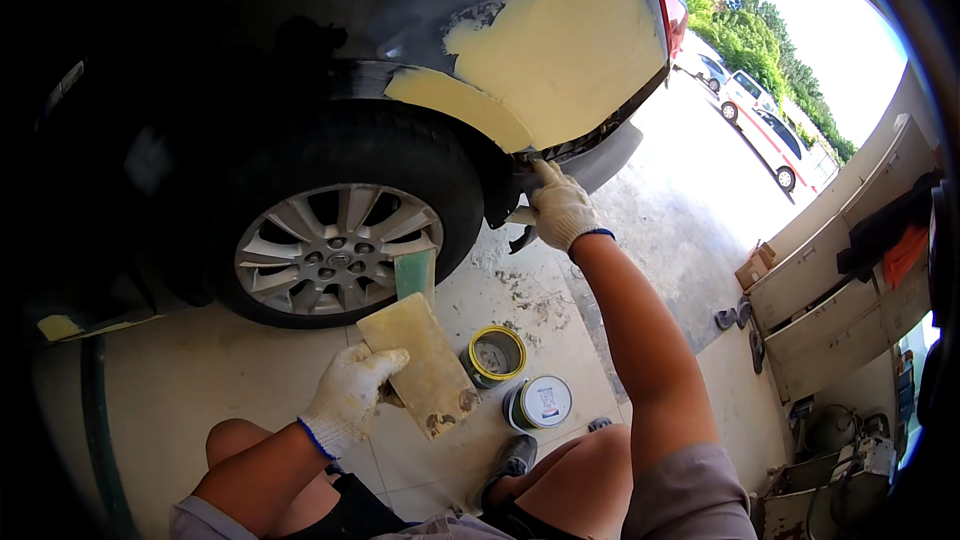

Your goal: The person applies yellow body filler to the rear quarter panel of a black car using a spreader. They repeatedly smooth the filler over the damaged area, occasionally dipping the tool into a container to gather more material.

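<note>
My gloved left hand [355, 390] holds a stained, cream-coloured board [420, 365]; a green flat spreader [414, 272] projects above it. My gloved right hand [560, 210] reaches to the lower edge of the car's rear panel, fingertips at the seam above the loose bumper [605, 160], curled around a thin flat item too hidden to name. Cream filler covers the panel [560, 50] and wheel-arch strip [450, 105]. The alloy wheel [340, 260] is behind the board. An open tin [512, 355] and a lidded tin [545, 402] stand on the floor.
The tiled floor [220, 380] runs under the car. At the right stand metal cabinets [810, 280] with dark and orange cloth, a cardboard box [755, 265], shoes [730, 318] and machinery [835, 440]. Outside are parked vehicles [775, 140] and trees.
</note>
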{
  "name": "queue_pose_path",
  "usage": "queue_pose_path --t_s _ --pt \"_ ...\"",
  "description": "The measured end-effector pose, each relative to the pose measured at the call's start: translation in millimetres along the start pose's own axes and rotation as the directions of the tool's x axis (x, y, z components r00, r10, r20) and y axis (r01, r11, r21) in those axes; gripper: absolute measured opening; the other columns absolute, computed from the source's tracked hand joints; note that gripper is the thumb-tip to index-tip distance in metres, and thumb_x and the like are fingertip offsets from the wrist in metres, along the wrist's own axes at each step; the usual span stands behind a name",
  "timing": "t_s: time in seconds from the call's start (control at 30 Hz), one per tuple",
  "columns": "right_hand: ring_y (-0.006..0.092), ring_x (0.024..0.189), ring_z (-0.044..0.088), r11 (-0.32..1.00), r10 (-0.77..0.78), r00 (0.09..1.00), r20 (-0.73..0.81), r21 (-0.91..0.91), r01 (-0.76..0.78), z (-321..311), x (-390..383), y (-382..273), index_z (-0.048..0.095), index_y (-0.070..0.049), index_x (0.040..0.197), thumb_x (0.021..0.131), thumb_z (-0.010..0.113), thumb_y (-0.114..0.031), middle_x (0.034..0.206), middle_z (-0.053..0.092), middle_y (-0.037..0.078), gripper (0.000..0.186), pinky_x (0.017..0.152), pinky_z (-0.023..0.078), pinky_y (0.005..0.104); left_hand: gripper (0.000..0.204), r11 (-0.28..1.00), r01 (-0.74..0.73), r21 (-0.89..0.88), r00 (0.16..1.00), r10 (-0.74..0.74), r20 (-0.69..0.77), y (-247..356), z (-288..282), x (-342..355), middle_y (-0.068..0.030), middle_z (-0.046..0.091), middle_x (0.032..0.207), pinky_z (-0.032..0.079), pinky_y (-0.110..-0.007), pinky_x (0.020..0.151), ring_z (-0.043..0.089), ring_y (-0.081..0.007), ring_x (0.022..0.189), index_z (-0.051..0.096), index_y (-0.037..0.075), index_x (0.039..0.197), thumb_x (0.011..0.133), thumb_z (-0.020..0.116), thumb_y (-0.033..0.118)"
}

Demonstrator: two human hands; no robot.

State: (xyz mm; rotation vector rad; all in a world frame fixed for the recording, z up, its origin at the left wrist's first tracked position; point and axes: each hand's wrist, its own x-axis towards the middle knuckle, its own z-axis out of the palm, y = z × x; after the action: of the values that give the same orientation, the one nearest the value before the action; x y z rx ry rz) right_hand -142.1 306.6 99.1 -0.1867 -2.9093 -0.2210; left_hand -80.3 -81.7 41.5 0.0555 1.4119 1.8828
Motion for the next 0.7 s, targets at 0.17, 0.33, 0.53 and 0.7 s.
queue_pose_path --t_s 0.17,0.33,0.53,0.7 --pt "0.0422 0.152 0.032 0.990 0.061 0.997 -0.043 0.128 -0.055 17.0 4.5 -7.5 0.080 -0.004 0.109 0.090 0.074 -0.028 0.165 0.032 0.026 0.031 0.122 0.034 0.0406 0.026 1.000 -0.021 -0.001 1.000 0.021 0.022 6.4 3.9 3.0 -0.0106 0.074 0.100 0.059 -0.035 0.072 0.073 -0.0207 0.082 0.069 -0.002 0.114 0.098 0.063 0.017" --pt "0.0404 0.155 0.029 0.757 0.201 0.968 -0.148 0.651 -0.058 30.5 -1.1 5.4 0.077 -0.003 0.106 0.088 0.069 -0.017 0.169 0.023 0.027 0.024 0.120 0.037 0.0384 0.025 0.991 -0.034 0.131 0.995 0.021 0.098 14.9 11.6 -7.8 -0.0091 0.074 0.106 0.056 -0.031 0.080 0.071 -0.0168 0.088 0.069 -0.003 0.116 0.100 0.064 0.016" --pt "0.0401 0.140 0.052 0.767 0.341 0.925 -0.168 0.618 -0.170 15.4 -30.9 -29.4 0.075 -0.002 0.108 0.090 0.068 -0.017 0.165 0.033 0.025 0.024 0.112 0.046 0.0411 0.023 0.991 -0.050 0.126 0.995 0.037 0.098 3.0 4.3 -6.8 -0.0078 0.075 0.104 0.054 -0.031 0.082 0.070 -0.0143 0.087 0.070 -0.002 0.114 0.100 0.063 0.015" --pt "0.0408 0.145 0.045 0.737 0.221 0.975 0.013 0.653 -0.176 4.3 -91.9 -39.1 0.075 -0.004 0.107 0.091 0.067 -0.017 0.166 0.032 0.025 0.022 0.116 0.042 0.0407 0.024 0.995 -0.095 -0.007 0.992 0.095 0.081 4.5 -7.2 -1.7 -0.0108 0.074 0.101 0.057 -0.032 0.072 0.072 -0.0179 0.081 0.068 -0.001 0.113 0.099 0.062 0.017"
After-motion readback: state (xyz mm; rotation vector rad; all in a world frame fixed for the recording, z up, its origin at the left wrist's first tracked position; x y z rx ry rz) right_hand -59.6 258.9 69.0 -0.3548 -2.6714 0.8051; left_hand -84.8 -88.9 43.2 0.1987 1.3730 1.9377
